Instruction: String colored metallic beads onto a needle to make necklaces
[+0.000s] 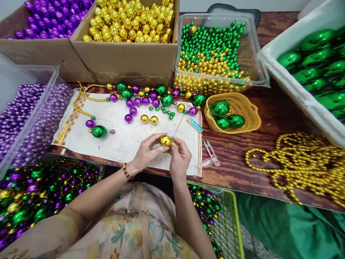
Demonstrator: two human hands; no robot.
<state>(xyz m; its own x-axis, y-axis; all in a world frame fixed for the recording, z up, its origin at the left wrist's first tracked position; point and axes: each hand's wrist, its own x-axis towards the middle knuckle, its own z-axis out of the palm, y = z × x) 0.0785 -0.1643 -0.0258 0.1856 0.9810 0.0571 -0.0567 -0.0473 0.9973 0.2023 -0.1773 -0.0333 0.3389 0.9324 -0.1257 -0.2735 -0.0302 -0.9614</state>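
Two boxes [124, 59], basket [249, 120], snips [214, 158], held bead [165, 140]

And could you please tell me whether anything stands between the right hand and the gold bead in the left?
Nothing visible does: the left hand grips the gold bead, and the right hand is right beside it, a needle slanting away.

The left hand [147, 151] reaches toward the right hand [180, 158], its thumb [159, 150] and index finger [154, 137] stretched forward in a pinch, with the left forearm [105, 192] slanting in from behind it. Just beside it, the right hand points more straight ahead, its fingers curled in to the thumb, and the right forearm [185, 212] runs back more steeply. Between the hands the fingertips come close together.
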